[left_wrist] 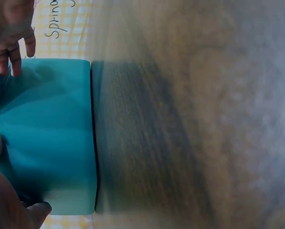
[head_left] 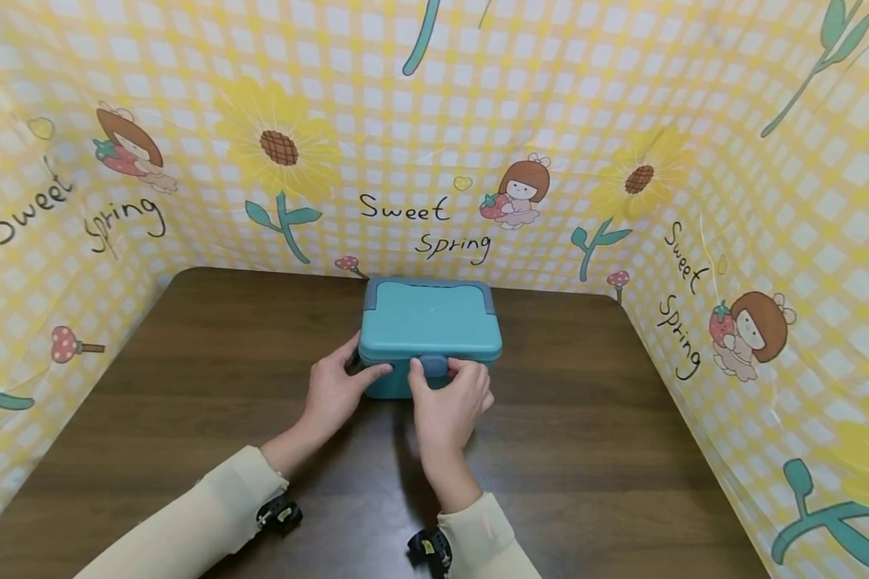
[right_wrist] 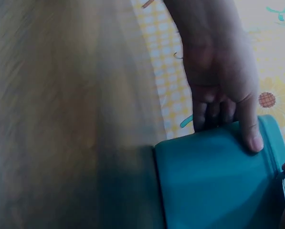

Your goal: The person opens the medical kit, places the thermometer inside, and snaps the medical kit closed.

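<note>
A teal lunch box [head_left: 430, 320] with a closed lid stands on the table, its front facing me. My left hand [head_left: 335, 390] grips the box's left front corner. Its thumb [right_wrist: 253, 141] lies on the front face in the right wrist view, and the other fingers go round the side, partly hidden. At the front, my right hand [head_left: 449, 408] holds the blue latch [head_left: 434, 366] between the thumb on its left and fingers on its right. The latch's edge also shows at the far left of the left wrist view.
The dark wooden table [head_left: 210, 386] extends around the box on both sides and toward me. Behind the box and along both sides hangs a yellow checked cloth [head_left: 405, 137] printed with flowers and lettering. The box stands close to the back cloth.
</note>
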`<state>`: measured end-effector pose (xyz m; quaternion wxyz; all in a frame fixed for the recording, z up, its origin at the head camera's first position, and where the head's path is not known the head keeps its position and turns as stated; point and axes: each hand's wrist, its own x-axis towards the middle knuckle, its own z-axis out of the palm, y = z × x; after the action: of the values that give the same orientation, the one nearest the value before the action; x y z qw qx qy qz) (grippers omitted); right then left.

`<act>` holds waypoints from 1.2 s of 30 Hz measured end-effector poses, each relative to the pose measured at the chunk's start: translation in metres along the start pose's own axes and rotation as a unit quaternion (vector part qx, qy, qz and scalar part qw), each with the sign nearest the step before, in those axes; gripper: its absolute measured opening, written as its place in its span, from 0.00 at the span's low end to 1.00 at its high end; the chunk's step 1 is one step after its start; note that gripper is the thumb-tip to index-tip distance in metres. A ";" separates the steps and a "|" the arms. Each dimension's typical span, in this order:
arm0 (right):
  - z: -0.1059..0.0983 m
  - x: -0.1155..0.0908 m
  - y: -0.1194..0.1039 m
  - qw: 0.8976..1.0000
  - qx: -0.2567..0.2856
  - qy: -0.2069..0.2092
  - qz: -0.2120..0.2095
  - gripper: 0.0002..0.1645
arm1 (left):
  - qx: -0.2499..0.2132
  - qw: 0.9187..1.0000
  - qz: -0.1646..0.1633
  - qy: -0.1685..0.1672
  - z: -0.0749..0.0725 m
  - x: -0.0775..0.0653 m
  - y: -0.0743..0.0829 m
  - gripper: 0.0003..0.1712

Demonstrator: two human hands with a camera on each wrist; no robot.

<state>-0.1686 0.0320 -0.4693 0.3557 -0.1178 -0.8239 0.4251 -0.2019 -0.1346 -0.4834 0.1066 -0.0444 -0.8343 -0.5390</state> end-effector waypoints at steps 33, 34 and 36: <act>-0.069 0.035 0.030 0.976 -0.031 -0.206 -0.068 0.19 | 0.062 0.997 -0.007 -0.034 -0.021 -0.006 0.007 0.41; -0.072 0.040 0.033 0.973 -0.038 -0.212 -0.086 0.19 | 0.065 0.997 -0.004 -0.033 -0.022 -0.006 0.008 0.40; -0.078 0.049 0.040 0.967 -0.050 -0.222 -0.117 0.18 | 0.070 0.997 0.000 -0.029 -0.025 -0.007 0.009 0.39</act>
<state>-0.1547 0.1295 -0.4467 0.2049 0.0587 -0.9106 0.3540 -0.1906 -0.1532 -0.4673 0.0852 -0.0521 -0.8730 -0.4774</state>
